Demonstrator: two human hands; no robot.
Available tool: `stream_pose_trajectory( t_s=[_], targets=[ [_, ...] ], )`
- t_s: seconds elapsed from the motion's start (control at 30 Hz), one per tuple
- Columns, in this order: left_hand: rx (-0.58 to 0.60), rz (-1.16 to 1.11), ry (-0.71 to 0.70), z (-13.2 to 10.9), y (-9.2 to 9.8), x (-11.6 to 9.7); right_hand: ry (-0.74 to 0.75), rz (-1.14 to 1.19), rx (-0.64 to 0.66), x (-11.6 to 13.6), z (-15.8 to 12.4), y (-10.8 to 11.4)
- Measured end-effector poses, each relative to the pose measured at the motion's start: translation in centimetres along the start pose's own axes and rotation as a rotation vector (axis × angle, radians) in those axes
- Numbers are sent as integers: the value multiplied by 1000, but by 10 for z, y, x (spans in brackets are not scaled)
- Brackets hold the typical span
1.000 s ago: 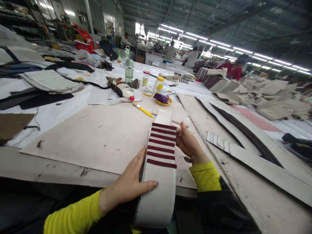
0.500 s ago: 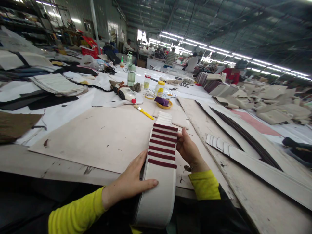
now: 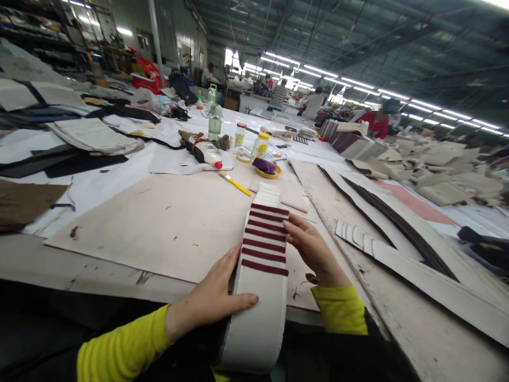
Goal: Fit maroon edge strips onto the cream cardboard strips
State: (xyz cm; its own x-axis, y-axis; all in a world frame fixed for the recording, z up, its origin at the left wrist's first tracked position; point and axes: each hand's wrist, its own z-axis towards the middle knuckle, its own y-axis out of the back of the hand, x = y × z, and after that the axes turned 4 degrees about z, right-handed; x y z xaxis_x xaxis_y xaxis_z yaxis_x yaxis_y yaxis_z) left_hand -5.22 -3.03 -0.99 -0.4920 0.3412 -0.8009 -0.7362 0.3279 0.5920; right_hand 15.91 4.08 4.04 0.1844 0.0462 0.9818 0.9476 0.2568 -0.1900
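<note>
A long off-white leather-like panel (image 3: 260,302) with several maroon strips across it lies before me, its near end curving down over the table edge. My left hand (image 3: 217,292) grips its left edge, thumb flat on top and the other fingers along the side and partly hidden. At the far right edge my right hand (image 3: 312,246) is closed on the panel beside the upper maroon strips (image 3: 268,217), some fingertips hidden. Beyond that, the panel's far end shows white ridges (image 3: 269,195).
A yellow-handled brush (image 3: 235,183) lies on the pale board (image 3: 151,223). Behind it are a yellow dish (image 3: 274,173) with purple cloth, a yellow-lidded jar (image 3: 260,144) and a green bottle (image 3: 214,123). More long panels (image 3: 421,281) lie at right. People work farther back.
My right hand has shifted slightly down and right along the panel's edge, its thumb coming onto the maroon strip ends. My left hand and the panel stay nearly still.
</note>
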Motion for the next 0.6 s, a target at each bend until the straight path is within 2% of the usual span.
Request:
stream_pose_trajectory(
  t_s=[0.07, 0.13, 0.23, 0.3, 0.43, 0.53, 0.6],
  targets=[
    [3, 49, 7, -1, 1, -1, -1, -6, -13, -11, -1, -7],
    [-9, 141, -1, 0, 5, -3, 27, -27, -84, -22, -1, -13],
    [-72, 315, -118, 10, 21, -12, 86, -98, -180, -32, 1, -18],
    [-104, 392, -255, 28, 37, -23, 136, -173, -205, -33, 2, -18],
    [-114, 476, -474, 81, 61, -44, 229, -318, -238, -31, 3, -17],
    [-140, 611, -514, 117, 62, -49, 248, -431, -267, -30, 4, -18],
    [-138, 685, -533, 131, 57, -48, 265, -512, -284, -29, 4, -19]
  ],
)
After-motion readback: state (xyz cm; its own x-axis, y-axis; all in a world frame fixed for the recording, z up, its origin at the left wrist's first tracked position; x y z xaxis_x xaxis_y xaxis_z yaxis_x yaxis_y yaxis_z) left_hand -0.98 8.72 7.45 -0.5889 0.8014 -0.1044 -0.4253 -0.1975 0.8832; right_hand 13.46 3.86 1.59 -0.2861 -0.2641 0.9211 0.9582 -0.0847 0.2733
